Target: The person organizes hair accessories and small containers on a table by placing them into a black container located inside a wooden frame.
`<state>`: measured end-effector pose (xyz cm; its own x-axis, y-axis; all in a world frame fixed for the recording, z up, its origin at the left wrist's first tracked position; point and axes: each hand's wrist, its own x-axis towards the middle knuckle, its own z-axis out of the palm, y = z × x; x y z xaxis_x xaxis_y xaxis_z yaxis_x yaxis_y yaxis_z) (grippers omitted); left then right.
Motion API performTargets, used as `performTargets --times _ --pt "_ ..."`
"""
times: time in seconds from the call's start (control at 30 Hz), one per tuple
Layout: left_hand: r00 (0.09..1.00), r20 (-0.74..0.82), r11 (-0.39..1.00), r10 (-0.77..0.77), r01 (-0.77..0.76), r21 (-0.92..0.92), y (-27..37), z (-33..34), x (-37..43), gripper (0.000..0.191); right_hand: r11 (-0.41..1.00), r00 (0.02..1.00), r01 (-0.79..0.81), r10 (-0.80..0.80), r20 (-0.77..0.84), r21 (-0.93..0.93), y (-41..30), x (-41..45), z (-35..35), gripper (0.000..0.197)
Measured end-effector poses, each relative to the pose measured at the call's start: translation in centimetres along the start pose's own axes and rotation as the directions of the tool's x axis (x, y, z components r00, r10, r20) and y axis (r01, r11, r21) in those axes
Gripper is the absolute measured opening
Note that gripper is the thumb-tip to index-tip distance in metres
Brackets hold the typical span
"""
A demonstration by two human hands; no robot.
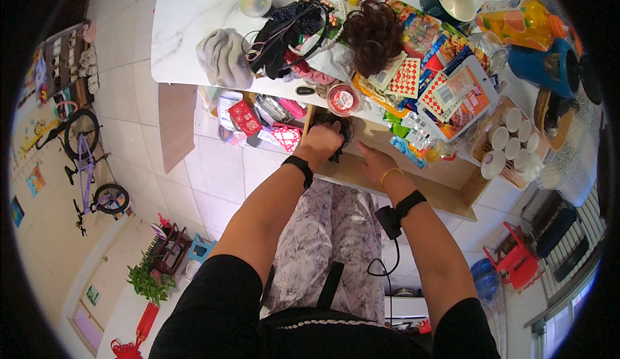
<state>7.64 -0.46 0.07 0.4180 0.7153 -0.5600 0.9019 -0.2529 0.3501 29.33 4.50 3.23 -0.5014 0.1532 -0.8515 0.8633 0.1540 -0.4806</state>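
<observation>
An open wooden drawer (438, 167) juts out below the tabletop in front of me. My left hand (325, 140) is in its left end, fingers closed on a dark curly bundle (345, 129) that looks like a hairpiece. Part of the bundle is hidden under the hand. My right hand (377, 164) hovers over the drawer to the right, index finger extended, holding nothing. On the table edge above sits a round clear tub with a red-and-white lid (343, 100). A brown curly hairpiece (373, 37) lies farther back on the table.
Left, another open drawer holds a red packet (244, 118) and small items. Headbands (310, 34), a grey cloth (224, 58), snack packets (455, 92), a mug (448, 3) and an orange drink bottle (518, 22) crowd the table. Paper cups (513, 138) stand in a tray at right.
</observation>
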Motion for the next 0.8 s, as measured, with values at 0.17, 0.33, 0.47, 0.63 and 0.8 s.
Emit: performTargets --times 0.17,0.33,0.47,0.63,0.8 --pt "0.991 -0.128 0.999 0.046 -0.046 0.006 -0.3 0.6 1.8 0.015 1.0 0.996 0.018 -0.019 -0.088 -0.013 0.9 1.4 0.8 0.071" --pt "0.965 -0.232 0.991 0.12 -0.132 -0.037 -0.4 1.5 2.6 0.015 0.999 0.999 -0.033 0.033 0.0 -0.02 0.7 1.9 0.0 0.068" --pt "0.957 -0.256 0.988 0.138 -0.152 -0.036 -0.3 1.9 2.0 0.018 0.999 0.999 -0.034 0.034 0.008 -0.02 0.6 2.0 -0.2 0.07" --pt "0.986 -0.169 0.995 0.0 -0.018 -0.102 -0.4 3.6 1.2 0.023 0.999 0.999 -0.033 0.034 0.006 -0.022 0.8 2.2 0.1 0.07" --pt "0.992 -0.001 0.992 -0.126 0.126 -0.028 -0.3 5.1 1.0 0.031 0.999 1.0 -0.02 0.02 0.009 -0.025 0.9 2.5 0.3 0.07"
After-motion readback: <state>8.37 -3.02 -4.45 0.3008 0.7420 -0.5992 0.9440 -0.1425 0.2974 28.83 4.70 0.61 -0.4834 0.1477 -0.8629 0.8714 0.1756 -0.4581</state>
